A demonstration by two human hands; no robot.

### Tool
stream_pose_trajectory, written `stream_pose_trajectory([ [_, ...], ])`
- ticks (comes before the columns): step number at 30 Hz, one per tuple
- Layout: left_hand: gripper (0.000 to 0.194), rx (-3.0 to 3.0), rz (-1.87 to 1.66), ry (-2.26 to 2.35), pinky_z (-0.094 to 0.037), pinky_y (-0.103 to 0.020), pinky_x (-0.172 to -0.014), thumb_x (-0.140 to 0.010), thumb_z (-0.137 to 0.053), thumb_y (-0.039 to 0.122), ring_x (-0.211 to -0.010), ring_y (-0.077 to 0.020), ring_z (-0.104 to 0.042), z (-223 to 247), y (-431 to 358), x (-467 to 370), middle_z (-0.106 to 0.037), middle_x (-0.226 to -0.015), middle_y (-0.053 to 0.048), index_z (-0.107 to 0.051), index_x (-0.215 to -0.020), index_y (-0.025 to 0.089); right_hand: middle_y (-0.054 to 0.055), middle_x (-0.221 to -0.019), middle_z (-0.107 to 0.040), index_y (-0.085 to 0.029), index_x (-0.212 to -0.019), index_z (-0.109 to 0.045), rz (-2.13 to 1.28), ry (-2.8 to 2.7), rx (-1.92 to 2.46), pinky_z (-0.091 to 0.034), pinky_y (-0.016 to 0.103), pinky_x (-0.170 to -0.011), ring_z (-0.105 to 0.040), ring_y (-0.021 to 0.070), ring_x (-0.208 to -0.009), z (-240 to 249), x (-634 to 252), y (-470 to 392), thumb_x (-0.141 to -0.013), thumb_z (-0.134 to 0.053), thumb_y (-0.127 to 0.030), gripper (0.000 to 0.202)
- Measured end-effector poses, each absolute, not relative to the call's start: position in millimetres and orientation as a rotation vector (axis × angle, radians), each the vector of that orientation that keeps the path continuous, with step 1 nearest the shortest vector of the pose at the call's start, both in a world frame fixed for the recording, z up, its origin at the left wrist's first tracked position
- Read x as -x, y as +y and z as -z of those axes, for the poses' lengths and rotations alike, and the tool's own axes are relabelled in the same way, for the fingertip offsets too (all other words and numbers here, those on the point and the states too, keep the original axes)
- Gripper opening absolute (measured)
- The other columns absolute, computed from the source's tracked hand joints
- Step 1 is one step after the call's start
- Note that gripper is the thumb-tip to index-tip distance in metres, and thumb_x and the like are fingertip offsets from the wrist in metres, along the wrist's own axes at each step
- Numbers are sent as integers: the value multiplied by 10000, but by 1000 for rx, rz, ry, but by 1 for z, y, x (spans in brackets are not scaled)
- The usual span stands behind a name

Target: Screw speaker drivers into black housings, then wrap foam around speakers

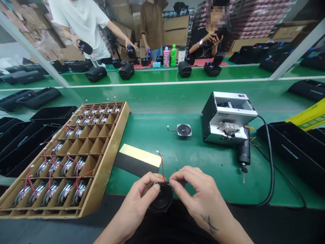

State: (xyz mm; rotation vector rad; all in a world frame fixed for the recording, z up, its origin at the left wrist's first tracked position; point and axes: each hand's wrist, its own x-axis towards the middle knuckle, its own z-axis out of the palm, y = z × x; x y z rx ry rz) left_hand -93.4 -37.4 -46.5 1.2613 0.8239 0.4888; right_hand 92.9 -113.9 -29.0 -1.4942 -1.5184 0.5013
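Note:
At the front edge of the green bench, my left hand (142,195) grips a small round black speaker (162,198) by its rim, thumb on the front face. A red wire (161,162) with a white plug rises from behind the speaker. My right hand (196,189) pinches a thin black strip (183,183) at the speaker's top right edge; the strip is partly covered by my fingers. Just beyond my left hand lies a sheet (139,158), half black and half pale yellow. A second speaker (184,130), with its wire out to the left, lies farther back.
A divided cardboard tray (119,135) of wired speakers stands at left. To the right are a silver machine (228,118), an electric screwdriver (244,152) and a black cable (270,159). Black housings (291,149) flank both sides. Several people work across the bench.

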Motion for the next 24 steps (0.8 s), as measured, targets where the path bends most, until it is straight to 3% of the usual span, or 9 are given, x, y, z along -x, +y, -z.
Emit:
stream_pose_trajectory([
  [12,206,-1251,-438,787,-362,-271,-1051,-980,-611,426,-1198,-205,-547,47,-38,97,-640,-1163,-32,-694,-1019,242,-39,-804,-635,-220,-876,-656,-524,-1420,1516,-395,291,-768,-579,132,-758,43,-92,-117,-983,-607,-153,135],
  [24,187,-1188,-554,825,-413,-267,-986,-917,-695,397,-1105,-194,-580,49,-41,88,-659,-1103,-36,-662,-901,214,-29,-806,-640,-212,-886,-665,-439,-1399,1458,-414,277,-775,-586,129,-756,45,-85,-116,-984,-618,-150,125],
])
